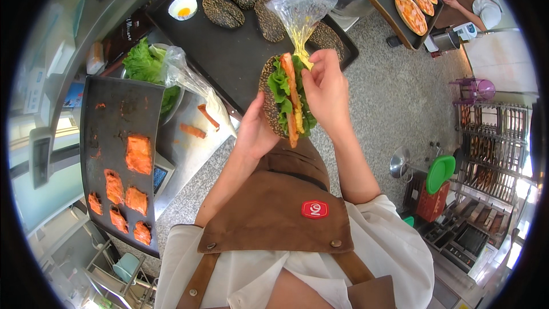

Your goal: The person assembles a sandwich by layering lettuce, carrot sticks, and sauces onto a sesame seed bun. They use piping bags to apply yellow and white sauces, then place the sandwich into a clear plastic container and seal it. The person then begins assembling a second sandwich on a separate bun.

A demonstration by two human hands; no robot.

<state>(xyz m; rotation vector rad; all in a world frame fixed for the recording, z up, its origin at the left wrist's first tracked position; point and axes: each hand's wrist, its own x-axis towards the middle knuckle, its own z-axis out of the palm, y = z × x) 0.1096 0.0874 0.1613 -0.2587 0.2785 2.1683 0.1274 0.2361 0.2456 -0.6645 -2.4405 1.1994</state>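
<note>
My left hand (257, 131) holds a filled sandwich (285, 98) in a dark, seed-covered bun, its open side facing up. Green lettuce, an orange-red slice of filling and a yellow sauce show along the opening. At the sandwich's right edge, the bent thumb and fingers of my right hand (324, 86) pinch the lettuce (306, 109). Just beyond is a clear plastic piping bag (300, 21) with yellow contents, its tip hidden behind the sandwich and my right hand. Several seeded dark buns (223, 10) lie on the black baking tray (201, 60).
A white paper cup (183, 7) with a yolk-coloured centre sits on that tray. To the left are a bowl of lettuce (143, 62), a white-filled piping bag (216, 107) and a tray of orange-red meat pieces (138, 154). Upper right, topped breads (409, 13) fill another tray near a co-worker (465, 2).
</note>
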